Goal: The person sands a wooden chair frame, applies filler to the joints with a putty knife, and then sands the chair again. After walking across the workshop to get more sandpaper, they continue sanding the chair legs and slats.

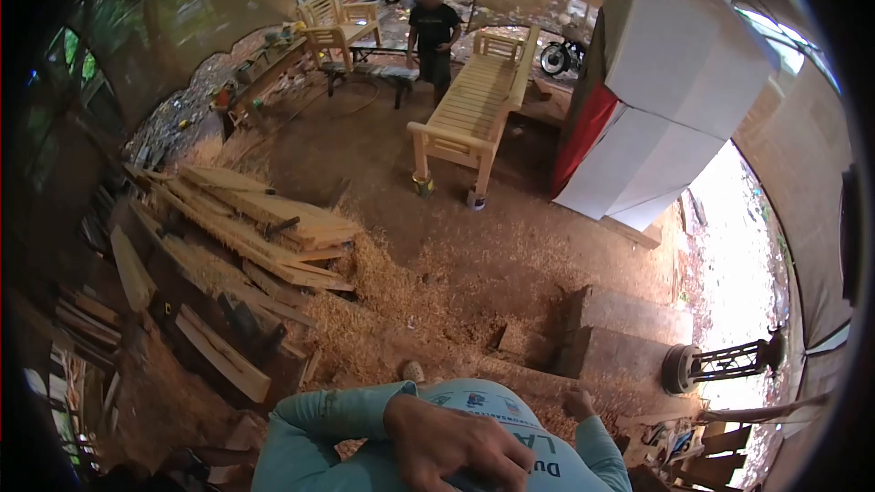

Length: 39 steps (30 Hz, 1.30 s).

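My left hand [460, 445] is held in front of my body, over the printed teal shirt [492, 398]. Its fingers are bent and spread a little, with no object visible in them; their tips run off the lower part of the picture. Lower at my right side is my right hand [578, 404], small in view, its fingers curled in and nothing seen in it. One shoe tip [413, 371] shows below me on the shaving-covered ground.
Rough planks [264, 219] are stacked at left amid wood shavings [392, 282]. A slatted wooden bench [474, 96] stands ahead, its near legs on cans. Beyond it stands a person [433, 32]. A covered white box-like structure [656, 118] and concrete blocks [620, 337] are at right.
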{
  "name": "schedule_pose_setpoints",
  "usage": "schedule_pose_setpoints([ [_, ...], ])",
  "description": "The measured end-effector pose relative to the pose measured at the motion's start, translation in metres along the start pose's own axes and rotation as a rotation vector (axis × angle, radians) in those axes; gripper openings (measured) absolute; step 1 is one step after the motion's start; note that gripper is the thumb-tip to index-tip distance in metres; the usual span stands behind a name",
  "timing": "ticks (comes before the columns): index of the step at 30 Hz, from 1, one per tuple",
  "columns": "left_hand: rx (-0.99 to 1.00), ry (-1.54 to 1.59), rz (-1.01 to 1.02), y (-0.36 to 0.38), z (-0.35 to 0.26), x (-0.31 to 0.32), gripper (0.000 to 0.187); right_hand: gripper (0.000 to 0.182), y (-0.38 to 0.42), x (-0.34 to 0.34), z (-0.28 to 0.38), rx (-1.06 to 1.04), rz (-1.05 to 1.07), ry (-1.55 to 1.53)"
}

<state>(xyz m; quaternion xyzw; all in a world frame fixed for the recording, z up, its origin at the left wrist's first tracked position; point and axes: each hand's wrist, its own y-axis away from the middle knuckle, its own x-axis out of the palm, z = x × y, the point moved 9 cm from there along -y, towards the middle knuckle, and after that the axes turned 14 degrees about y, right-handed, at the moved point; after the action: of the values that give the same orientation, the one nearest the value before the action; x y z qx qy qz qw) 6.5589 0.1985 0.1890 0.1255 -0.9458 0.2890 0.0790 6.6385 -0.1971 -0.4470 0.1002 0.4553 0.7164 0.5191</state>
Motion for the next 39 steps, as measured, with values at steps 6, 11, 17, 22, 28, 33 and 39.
schedule_pose_setpoints([
  [6, -0.304, 0.049, 0.107, 0.026, 0.032, 0.005, 0.030, 0.017, -0.007, 0.046, 0.004, -0.466, 0.056, 1.887],
  [11, 0.134, -0.035, -0.079, 0.004, -0.003, -0.002, 0.028, 0.018, -0.019, 0.046, -0.015, -0.505, 0.078, 1.643],
  [17, -0.059, -0.051, 0.025, 0.020, 0.027, -0.001, 0.039, 0.019, -0.027, 0.031, -0.033, -0.550, 0.042, 0.630],
  [22, -0.070, 0.054, 0.014, 0.016, 0.016, 0.005, 0.030, 0.020, -0.015, 0.024, -0.033, -0.021, 0.052, 0.155],
  [28, 0.147, 0.051, -0.055, 0.010, 0.002, 0.006, 0.025, 0.010, -0.013, 0.032, -0.026, -0.052, 0.125, 0.083],
  [33, -0.010, 0.040, 0.089, 0.020, 0.018, 0.015, 0.021, 0.011, 0.008, 0.033, 0.001, -0.227, 0.102, 0.229],
  [39, 0.218, 0.089, -0.082, 0.010, -0.007, 0.015, 0.019, 0.012, 0.026, 0.031, 0.006, 0.043, 0.071, 0.105],
])
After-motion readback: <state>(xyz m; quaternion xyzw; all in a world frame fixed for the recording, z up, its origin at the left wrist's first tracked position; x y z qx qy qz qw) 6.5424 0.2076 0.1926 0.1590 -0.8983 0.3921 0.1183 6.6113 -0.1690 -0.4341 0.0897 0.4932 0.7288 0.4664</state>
